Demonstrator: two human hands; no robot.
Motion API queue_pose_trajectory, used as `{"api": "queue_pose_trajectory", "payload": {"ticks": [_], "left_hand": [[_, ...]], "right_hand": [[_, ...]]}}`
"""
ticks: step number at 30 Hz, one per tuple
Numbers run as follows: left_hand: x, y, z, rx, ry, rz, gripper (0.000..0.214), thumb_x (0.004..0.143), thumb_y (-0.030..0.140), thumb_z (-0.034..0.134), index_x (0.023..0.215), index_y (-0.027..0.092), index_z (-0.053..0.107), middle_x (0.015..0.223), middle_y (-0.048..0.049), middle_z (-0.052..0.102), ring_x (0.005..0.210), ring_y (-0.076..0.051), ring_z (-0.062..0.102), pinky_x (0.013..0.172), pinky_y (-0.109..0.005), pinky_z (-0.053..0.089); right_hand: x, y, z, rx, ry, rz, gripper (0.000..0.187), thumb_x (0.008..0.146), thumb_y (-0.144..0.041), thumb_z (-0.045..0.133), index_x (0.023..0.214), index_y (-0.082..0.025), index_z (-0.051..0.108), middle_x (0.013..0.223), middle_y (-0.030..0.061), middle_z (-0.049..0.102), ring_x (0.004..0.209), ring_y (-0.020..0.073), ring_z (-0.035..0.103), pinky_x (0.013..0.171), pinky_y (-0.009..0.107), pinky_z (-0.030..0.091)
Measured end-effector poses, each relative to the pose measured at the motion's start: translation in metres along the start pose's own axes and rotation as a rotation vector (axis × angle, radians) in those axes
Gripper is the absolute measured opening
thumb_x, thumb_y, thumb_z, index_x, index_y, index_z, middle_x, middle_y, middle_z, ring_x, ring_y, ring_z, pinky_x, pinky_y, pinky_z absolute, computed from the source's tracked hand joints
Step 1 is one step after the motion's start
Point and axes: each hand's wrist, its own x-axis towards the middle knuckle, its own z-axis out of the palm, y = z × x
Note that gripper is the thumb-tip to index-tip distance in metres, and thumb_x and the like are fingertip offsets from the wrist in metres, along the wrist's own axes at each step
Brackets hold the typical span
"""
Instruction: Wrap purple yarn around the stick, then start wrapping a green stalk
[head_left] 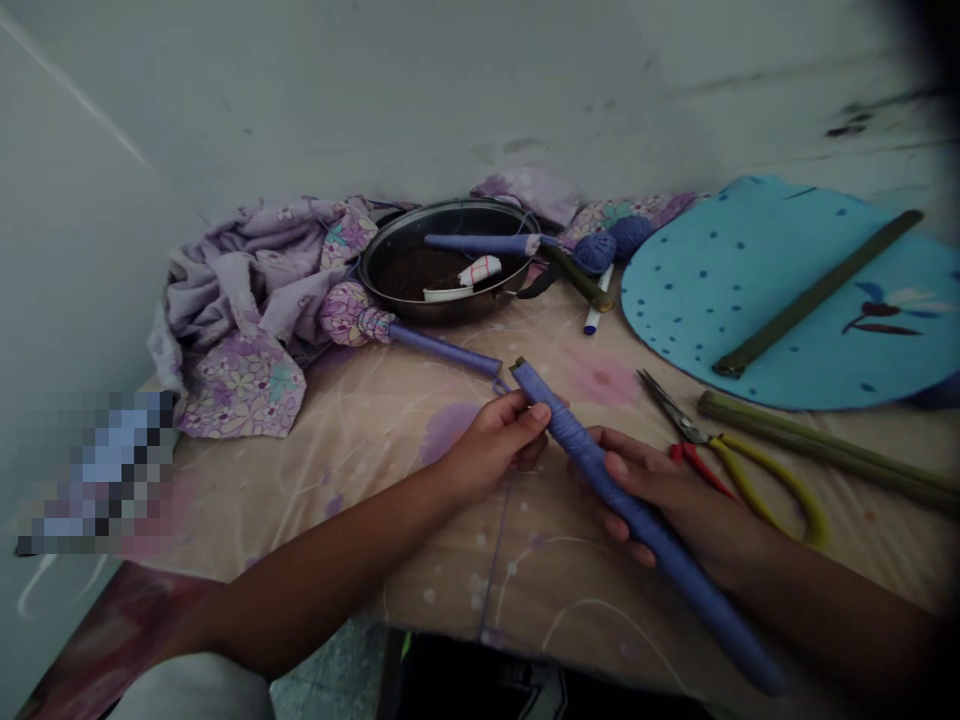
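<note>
My left hand (491,445) and my right hand (660,490) both grip a long rod wound in blue-violet yarn (645,510), held slanting across the table's front edge. A bare dark tip shows at its upper end, just past my left hand. A similar wound rod (442,350), its end wrapped in floral cloth, lies just beyond my left hand. A thin strand seems to link the two rods. Close to my right hand lie yellow-handled pliers (750,480).
A patterned beige tablecloth (337,480) covers the table. Behind it are a dark metal pan (450,300) holding a wound rod, crumpled floral cloth (240,340), blue yarn balls (611,245), a marker (596,300), a blue disc (772,340) and green bamboo strips (825,450). Walls close the back and left.
</note>
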Motion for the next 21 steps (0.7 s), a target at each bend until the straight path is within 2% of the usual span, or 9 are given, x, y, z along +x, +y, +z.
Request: {"api": "queue_pose_trajectory", "payload": {"ticks": [2, 4, 8, 12, 16, 21], "left_hand": [[0.0, 0.0, 0.0004, 0.005, 0.023, -0.004, 0.029, 0.076, 0.041, 0.062, 0.082, 0.015, 0.052, 0.047, 0.01, 0.031, 0.038, -0.002, 0.022, 0.039, -0.017, 0.014], [-0.0002, 0.0008, 0.0011, 0.007, 0.036, -0.009, 0.03, 0.075, 0.041, 0.063, 0.081, 0.015, 0.051, 0.048, 0.0101, 0.03, 0.038, -0.002, 0.022, 0.039, -0.017, 0.014], [-0.0005, 0.0022, 0.0022, -0.007, 0.007, 0.006, 0.036, 0.074, 0.041, 0.065, 0.096, 0.016, 0.053, 0.049, 0.0104, 0.031, 0.038, -0.003, 0.022, 0.039, -0.018, 0.014], [0.0002, 0.0005, 0.0011, -0.009, 0.005, 0.019, 0.034, 0.076, 0.04, 0.063, 0.097, 0.016, 0.052, 0.047, 0.0106, 0.03, 0.038, -0.003, 0.022, 0.038, -0.018, 0.013], [0.0013, -0.0003, -0.0006, 0.007, 0.027, -0.002, 0.033, 0.076, 0.042, 0.063, 0.095, 0.016, 0.053, 0.047, 0.0104, 0.031, 0.038, -0.003, 0.022, 0.039, -0.018, 0.013], [0.0009, 0.0021, -0.0007, 0.025, 0.045, -0.011, 0.035, 0.074, 0.041, 0.065, 0.095, 0.015, 0.054, 0.05, 0.0097, 0.034, 0.038, -0.002, 0.024, 0.04, -0.018, 0.014]], "right_hand": [[0.0009, 0.0, -0.0009, -0.012, 0.0, 0.003, 0.028, 0.079, -0.042, 0.062, 0.088, -0.02, 0.048, 0.055, -0.0035, 0.055, 0.035, 0.0047, 0.045, 0.031, 0.013, 0.035], [0.0023, -0.0004, -0.0016, 0.007, -0.005, 0.001, 0.027, 0.079, -0.042, 0.061, 0.081, -0.017, 0.051, 0.057, -0.0013, 0.057, 0.039, 0.0052, 0.048, 0.034, 0.013, 0.04], [0.0051, 0.0002, -0.002, 0.087, -0.001, 0.031, 0.023, 0.08, -0.037, 0.061, 0.082, -0.014, 0.058, 0.069, 0.0019, 0.06, 0.052, 0.0084, 0.057, 0.04, 0.017, 0.049], [0.004, 0.0031, -0.0022, 0.067, -0.033, 0.018, 0.027, 0.086, -0.044, 0.053, 0.089, -0.017, 0.055, 0.063, 0.0001, 0.058, 0.039, 0.0053, 0.05, 0.034, 0.015, 0.041], [0.0015, 0.0046, -0.0005, 0.023, -0.026, -0.031, 0.031, 0.08, -0.041, 0.062, 0.101, -0.023, 0.047, 0.063, -0.0035, 0.058, 0.035, 0.0035, 0.046, 0.033, 0.012, 0.034], [0.0031, 0.0031, 0.0025, 0.009, 0.035, -0.015, 0.027, 0.084, -0.042, 0.056, 0.084, -0.015, 0.054, 0.068, 0.0018, 0.06, 0.048, 0.0057, 0.053, 0.043, 0.015, 0.044]]}}
